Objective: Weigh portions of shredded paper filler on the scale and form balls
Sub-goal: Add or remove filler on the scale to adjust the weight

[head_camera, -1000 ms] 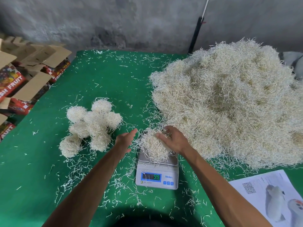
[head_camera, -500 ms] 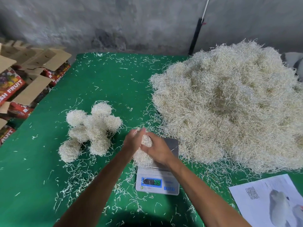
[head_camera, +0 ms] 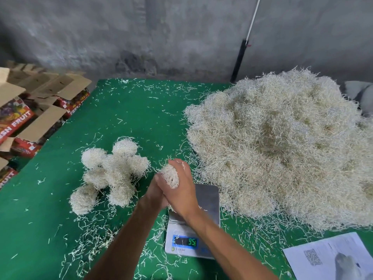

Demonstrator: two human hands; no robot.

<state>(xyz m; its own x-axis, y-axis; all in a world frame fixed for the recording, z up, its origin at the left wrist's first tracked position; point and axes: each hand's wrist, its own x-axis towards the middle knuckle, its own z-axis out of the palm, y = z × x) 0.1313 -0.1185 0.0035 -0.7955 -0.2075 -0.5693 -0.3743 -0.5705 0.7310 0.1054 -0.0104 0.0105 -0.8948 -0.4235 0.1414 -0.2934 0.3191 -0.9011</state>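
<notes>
A wad of pale shredded paper [head_camera: 171, 175] is squeezed between both my hands just above the far left corner of the scale. My right hand [head_camera: 182, 188] curls over it from the right, and my left hand [head_camera: 156, 191] cups it from below and the left. The small white scale [head_camera: 203, 201] has a bare steel platform and a lit display [head_camera: 186, 241]. Several finished paper balls [head_camera: 113, 174] lie clustered on the green cloth to the left. A big heap of loose shredded paper [head_camera: 282, 146] fills the right side.
Loose shreds litter the green table cloth [head_camera: 131, 110]. Open cardboard fruit boxes [head_camera: 30, 110] stand off the left edge. A printed sheet [head_camera: 331, 257] lies at the near right corner. A grey wall and a dark pole [head_camera: 239, 59] stand behind.
My right hand lifted the wad off the scale platform, my left hand came in to meet it, and both now press it tighter, slightly farther from the scale and to the left.
</notes>
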